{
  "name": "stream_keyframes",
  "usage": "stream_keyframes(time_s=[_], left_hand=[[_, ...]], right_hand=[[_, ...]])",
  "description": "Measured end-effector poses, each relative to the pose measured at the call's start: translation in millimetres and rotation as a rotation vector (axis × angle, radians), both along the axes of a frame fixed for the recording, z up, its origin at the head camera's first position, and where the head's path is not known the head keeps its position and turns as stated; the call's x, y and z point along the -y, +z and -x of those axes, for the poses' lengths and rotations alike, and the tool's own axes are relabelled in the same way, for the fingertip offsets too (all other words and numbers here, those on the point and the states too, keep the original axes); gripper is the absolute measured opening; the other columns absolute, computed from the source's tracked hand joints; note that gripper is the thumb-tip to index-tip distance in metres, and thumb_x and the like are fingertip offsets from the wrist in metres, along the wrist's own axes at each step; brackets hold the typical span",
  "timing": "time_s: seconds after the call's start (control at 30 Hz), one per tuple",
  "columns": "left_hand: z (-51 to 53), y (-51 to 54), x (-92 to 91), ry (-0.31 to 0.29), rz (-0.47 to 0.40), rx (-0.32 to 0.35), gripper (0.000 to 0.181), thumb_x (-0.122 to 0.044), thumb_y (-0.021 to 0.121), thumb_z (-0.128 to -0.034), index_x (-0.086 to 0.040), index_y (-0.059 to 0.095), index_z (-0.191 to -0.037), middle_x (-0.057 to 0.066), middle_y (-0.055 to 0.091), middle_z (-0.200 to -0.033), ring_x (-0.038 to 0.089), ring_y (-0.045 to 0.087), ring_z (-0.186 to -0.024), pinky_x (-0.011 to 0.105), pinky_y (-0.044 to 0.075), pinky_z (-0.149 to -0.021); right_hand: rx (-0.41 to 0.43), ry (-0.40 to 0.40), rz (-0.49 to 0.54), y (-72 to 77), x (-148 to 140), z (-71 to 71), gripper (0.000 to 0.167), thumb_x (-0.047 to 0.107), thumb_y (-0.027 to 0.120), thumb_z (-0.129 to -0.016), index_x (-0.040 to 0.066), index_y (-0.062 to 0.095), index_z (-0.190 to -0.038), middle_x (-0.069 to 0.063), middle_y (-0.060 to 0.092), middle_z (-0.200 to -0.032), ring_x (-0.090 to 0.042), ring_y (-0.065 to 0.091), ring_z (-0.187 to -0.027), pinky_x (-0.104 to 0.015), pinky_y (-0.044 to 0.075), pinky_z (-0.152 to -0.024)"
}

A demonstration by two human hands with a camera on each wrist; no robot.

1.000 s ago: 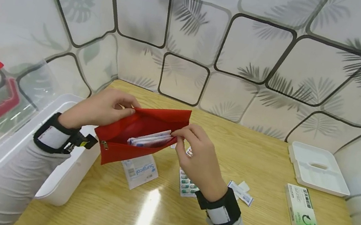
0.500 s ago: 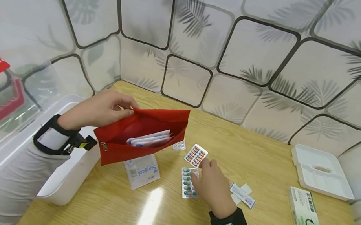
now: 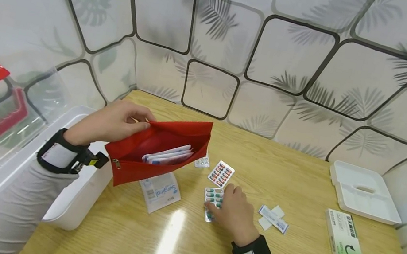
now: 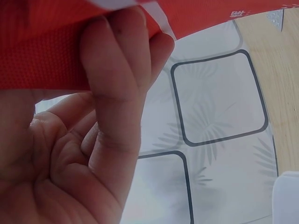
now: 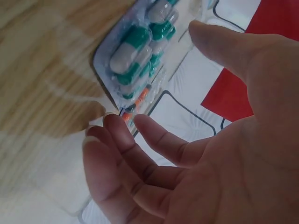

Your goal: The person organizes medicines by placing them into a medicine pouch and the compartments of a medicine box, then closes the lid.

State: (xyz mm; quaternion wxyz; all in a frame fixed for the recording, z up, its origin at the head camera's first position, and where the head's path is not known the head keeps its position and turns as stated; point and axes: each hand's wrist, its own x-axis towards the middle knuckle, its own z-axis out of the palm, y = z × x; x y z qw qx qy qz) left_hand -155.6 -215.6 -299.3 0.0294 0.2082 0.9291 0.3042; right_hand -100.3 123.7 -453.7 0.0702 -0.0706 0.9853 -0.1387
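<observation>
In the head view my left hand (image 3: 117, 123) pinches the back edge of a red zip pouch (image 3: 156, 175), whose mouth gapes and shows several white packets (image 3: 168, 157) inside. The left wrist view has its fingers (image 4: 117, 70) bent against the red fabric. My right hand (image 3: 238, 213) is low over the green-and-white capsule blister (image 3: 213, 195), its thumb across the pack in the head view. From the right wrist, thumb and fingers of that hand (image 5: 201, 140) are spread apart beside the green capsules (image 5: 131, 51); contact with the pack cannot be told.
Behind the capsules lie a red capsule blister (image 3: 221, 174) and a small tablet blister (image 3: 202, 161). A Surgical packet (image 3: 161, 194) is under the pouch's front. White container (image 3: 84, 197) at left; crossed strips (image 3: 273, 218), green-white box (image 3: 344, 237) and white tray (image 3: 364, 192) at right.
My right hand has left the pouch's right edge and moved down and right to the capsule blister, its thumb now over the pack. The left hand keeps its grip on the pouch.
</observation>
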Motion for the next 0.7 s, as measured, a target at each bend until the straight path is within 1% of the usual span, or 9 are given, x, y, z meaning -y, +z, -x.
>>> stream_keyframes(time_s=[0.07,0.13,0.27,0.37,0.47,0.6,0.7], left_hand=[[0.0,-0.2,0.0,-0.001,-0.001,-0.001,0.02,-0.008,0.061,-0.0989,-0.009,0.074,-0.114,0.011,0.074,-0.113,0.029,0.069,-0.106,0.05,0.053,-0.09],[-0.5,-0.4,0.4,0.002,0.005,-0.005,0.02,-0.009,0.061,-0.0991,-0.01,0.074,-0.114,0.011,0.074,-0.113,0.029,0.069,-0.107,0.051,0.053,-0.09],[-1.8,-0.5,1.7,0.016,0.014,-0.003,0.02,-0.009,0.06,-0.0993,-0.01,0.074,-0.113,0.011,0.075,-0.113,0.029,0.068,-0.108,0.052,0.053,-0.09],[-2.3,-0.5,2.1,0.021,0.016,0.005,0.02,-0.009,0.06,-0.0994,-0.01,0.074,-0.114,0.011,0.074,-0.113,0.03,0.067,-0.108,0.052,0.053,-0.09],[-2.2,-0.5,1.7,0.019,0.014,0.011,0.02,-0.01,0.06,-0.0996,-0.01,0.074,-0.114,0.012,0.074,-0.114,0.03,0.067,-0.108,0.053,0.053,-0.09],[-2.0,-0.3,0.5,0.02,0.008,0.014,0.02,-0.01,0.06,-0.0997,-0.01,0.074,-0.114,0.012,0.074,-0.114,0.03,0.067,-0.108,0.052,0.054,-0.09],[-2.3,-0.3,-0.7,0.02,0.006,0.009,0.02,-0.01,0.06,-0.0997,-0.011,0.074,-0.114,0.011,0.074,-0.113,0.029,0.067,-0.107,0.051,0.054,-0.089]], right_hand=[[-0.02,0.009,-0.016,-2.5,1.1,-0.7,0.074,0.054,0.081,-0.08,-0.006,0.054,-0.113,-0.012,0.048,-0.088,-0.022,0.048,-0.073,-0.035,0.041,-0.052],[-0.042,0.019,-0.021,-5.1,2.5,-1.7,0.076,0.054,0.084,-0.078,-0.007,0.054,-0.113,-0.012,0.048,-0.089,-0.023,0.049,-0.074,-0.036,0.043,-0.052],[-0.063,0.031,-0.015,-6.6,4.8,-3.1,0.069,0.046,0.087,-0.077,-0.005,0.054,-0.109,-0.014,0.05,-0.091,-0.025,0.052,-0.078,-0.04,0.046,-0.054],[-0.035,0.041,-0.005,-3.6,4.5,-3.3,0.064,0.04,0.088,-0.077,-0.005,0.055,-0.108,-0.014,0.051,-0.091,-0.026,0.053,-0.079,-0.04,0.046,-0.055],[0.009,0.062,0.017,1.4,2.1,-3.1,0.061,0.033,0.089,-0.076,-0.006,0.054,-0.108,-0.013,0.05,-0.091,-0.025,0.05,-0.078,-0.037,0.043,-0.056],[0.052,0.088,0.063,6.2,-1.4,-3.2,0.057,0.023,0.088,-0.071,-0.005,0.055,-0.106,-0.011,0.048,-0.091,-0.024,0.046,-0.079,-0.034,0.039,-0.06],[0.068,0.103,0.084,7.4,-3.9,-3.5,0.056,0.02,0.087,-0.065,-0.003,0.056,-0.105,-0.009,0.046,-0.092,-0.023,0.044,-0.08,-0.033,0.037,-0.062]])
